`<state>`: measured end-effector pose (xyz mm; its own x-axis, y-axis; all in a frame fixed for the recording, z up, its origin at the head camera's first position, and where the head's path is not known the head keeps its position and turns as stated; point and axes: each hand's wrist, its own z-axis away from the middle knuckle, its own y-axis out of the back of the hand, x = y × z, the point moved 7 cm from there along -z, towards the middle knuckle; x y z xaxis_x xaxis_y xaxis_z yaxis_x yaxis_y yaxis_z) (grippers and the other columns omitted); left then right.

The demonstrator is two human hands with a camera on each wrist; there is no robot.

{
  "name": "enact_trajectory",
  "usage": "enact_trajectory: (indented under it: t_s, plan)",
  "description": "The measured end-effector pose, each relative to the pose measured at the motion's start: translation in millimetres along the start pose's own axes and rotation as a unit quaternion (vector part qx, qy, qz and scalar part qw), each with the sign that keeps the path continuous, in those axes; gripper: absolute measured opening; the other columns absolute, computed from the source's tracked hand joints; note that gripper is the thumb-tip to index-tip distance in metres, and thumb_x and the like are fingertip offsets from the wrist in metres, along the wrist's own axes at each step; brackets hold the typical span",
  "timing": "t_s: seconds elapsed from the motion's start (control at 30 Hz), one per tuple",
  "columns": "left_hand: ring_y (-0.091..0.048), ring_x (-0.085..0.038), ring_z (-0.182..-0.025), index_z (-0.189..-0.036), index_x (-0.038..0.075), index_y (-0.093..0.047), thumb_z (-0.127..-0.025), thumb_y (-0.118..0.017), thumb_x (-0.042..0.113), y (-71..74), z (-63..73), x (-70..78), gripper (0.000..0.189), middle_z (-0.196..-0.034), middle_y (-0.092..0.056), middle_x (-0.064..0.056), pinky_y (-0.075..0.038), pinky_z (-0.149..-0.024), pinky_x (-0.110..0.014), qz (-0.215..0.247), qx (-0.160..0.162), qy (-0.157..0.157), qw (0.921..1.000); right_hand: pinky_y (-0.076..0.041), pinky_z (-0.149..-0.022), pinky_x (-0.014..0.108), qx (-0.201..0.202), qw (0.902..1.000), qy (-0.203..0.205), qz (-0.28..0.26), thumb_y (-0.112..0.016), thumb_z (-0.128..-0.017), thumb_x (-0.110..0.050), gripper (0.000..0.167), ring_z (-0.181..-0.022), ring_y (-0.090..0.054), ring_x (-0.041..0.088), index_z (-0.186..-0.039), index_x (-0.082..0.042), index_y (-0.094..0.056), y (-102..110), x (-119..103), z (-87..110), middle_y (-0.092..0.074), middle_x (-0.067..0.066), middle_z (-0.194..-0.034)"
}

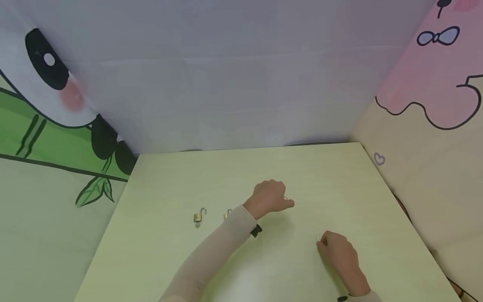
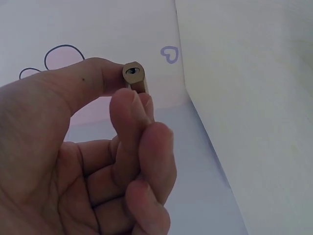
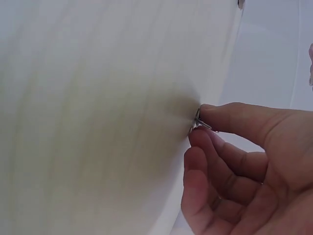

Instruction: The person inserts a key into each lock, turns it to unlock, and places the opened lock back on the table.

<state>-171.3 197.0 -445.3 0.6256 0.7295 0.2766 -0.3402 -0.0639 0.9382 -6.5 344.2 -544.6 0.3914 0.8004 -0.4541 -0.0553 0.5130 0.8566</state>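
My left hand [image 1: 268,196] is raised over the table, pinching a small brass padlock [image 2: 133,73] between thumb and fingers. The padlock's keyhole end faces the left wrist camera, and most of its shackle is hidden behind the fingers. To the right and closer to me, my right hand [image 1: 339,253] pinches a small silvery wire ring [image 3: 199,122] just above the tabletop. Fingertips cover part of this ring, so whether a key hangs on it is unclear. Left of my left forearm lies an open padlock [image 1: 198,217] with a key in its bottom.
A second open padlock [image 1: 226,216] lies right beside my left sleeve, partly covered by it. The pale wooden table [image 1: 181,176] meets a grey-white wall panel [image 1: 241,105] at the back. Side panels with cartoon drawings flank it on both sides.
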Motion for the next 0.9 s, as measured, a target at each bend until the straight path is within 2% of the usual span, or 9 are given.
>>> enact_trajectory:
  t_s: [0.13, 0.33, 0.53, 0.6, 0.67, 0.8, 0.9]
  plan:
    - [-0.015, -0.007, -0.048, -0.054, 0.020, -0.031, -0.085, -0.063, 0.043, -1.6, 1.7, -2.6, 0.049, -0.050, -0.018, 0.009, -0.015, -0.043, -0.025, -0.003, -0.002, -0.003, 1.0000, -0.041, -0.049, 0.032, -0.003, 0.9999, -0.010, -0.007, -0.066, -0.092, -0.014, 0.013, -0.058, -0.049, 0.017, -0.086, -0.003, -0.065, -2.1, -0.8, -0.7, -0.058, 0.001, -0.072]
    - [-0.015, -0.007, -0.050, -0.055, 0.020, -0.031, -0.085, -0.063, 0.042, -2.4, 4.1, -6.3, 0.050, -0.052, -0.017, 0.009, -0.015, -0.044, -0.026, 0.001, -0.002, -0.004, 1.0000, -0.042, -0.052, 0.032, 0.005, 0.9993, -0.002, -0.037, -0.064, -0.093, -0.010, 0.012, -0.059, -0.050, 0.016, -0.088, 0.000, -0.063, -5.7, 1.6, -2.4, -0.059, 0.002, -0.072]
    - [-0.016, -0.007, -0.049, -0.055, 0.019, -0.032, -0.087, -0.064, 0.042, -0.5, 6.7, -8.3, 0.051, -0.052, -0.018, 0.009, -0.015, -0.044, -0.025, 0.011, -0.002, -0.010, 0.9999, -0.044, -0.053, 0.031, 0.008, 0.9911, -0.007, -0.133, -0.065, -0.094, -0.011, 0.013, -0.060, -0.054, 0.017, -0.093, 0.002, -0.067, -8.7, 8.5, -3.4, -0.061, 0.003, -0.072]
    - [-0.017, -0.008, -0.048, -0.055, 0.019, -0.034, -0.088, -0.065, 0.043, 0.8, 8.3, -8.8, 0.051, -0.051, -0.020, 0.008, -0.017, -0.043, -0.025, 0.011, -0.003, -0.008, 0.9999, -0.045, -0.053, 0.030, -0.005, 0.9814, -0.020, -0.191, -0.066, -0.095, -0.014, 0.015, -0.059, -0.056, 0.018, -0.094, 0.002, -0.068, -11.2, 8.1, -4.0, -0.063, 0.003, -0.072]
    - [-0.019, -0.008, -0.047, -0.055, 0.018, -0.035, -0.089, -0.065, 0.043, 2.0, 9.8, -9.4, 0.051, -0.051, -0.022, 0.008, -0.018, -0.043, -0.025, 0.011, -0.004, -0.006, 0.9999, -0.048, -0.055, 0.029, -0.018, 0.9652, -0.028, -0.259, -0.068, -0.094, -0.015, 0.017, -0.059, -0.057, 0.019, -0.095, 0.002, -0.069, -13.8, 3.3, -4.7, -0.065, 0.006, -0.073]
    - [-0.019, -0.008, -0.047, -0.056, 0.018, -0.036, -0.089, -0.064, 0.043, 2.8, 11.0, -10.6, 0.050, -0.051, -0.022, 0.008, -0.018, -0.043, -0.025, 0.006, -0.005, -0.001, 1.0000, -0.053, -0.063, 0.031, -0.048, 0.9170, -0.018, -0.396, -0.071, -0.093, -0.014, 0.022, -0.065, -0.057, 0.019, -0.097, 0.008, -0.068, -16.9, -18.4, -4.2, -0.067, 0.013, -0.080]
    - [-0.019, -0.008, -0.046, -0.056, 0.018, -0.036, -0.089, -0.064, 0.044, 1.9, 10.9, -11.4, 0.051, -0.050, -0.022, 0.008, -0.018, -0.043, -0.025, 0.004, -0.006, 0.002, 1.0000, -0.054, -0.066, 0.034, -0.065, 0.8897, 0.002, -0.452, -0.073, -0.091, -0.012, 0.024, -0.065, -0.056, 0.018, -0.096, 0.011, -0.066, -16.3, -37.9, -0.7, -0.066, 0.017, -0.081]
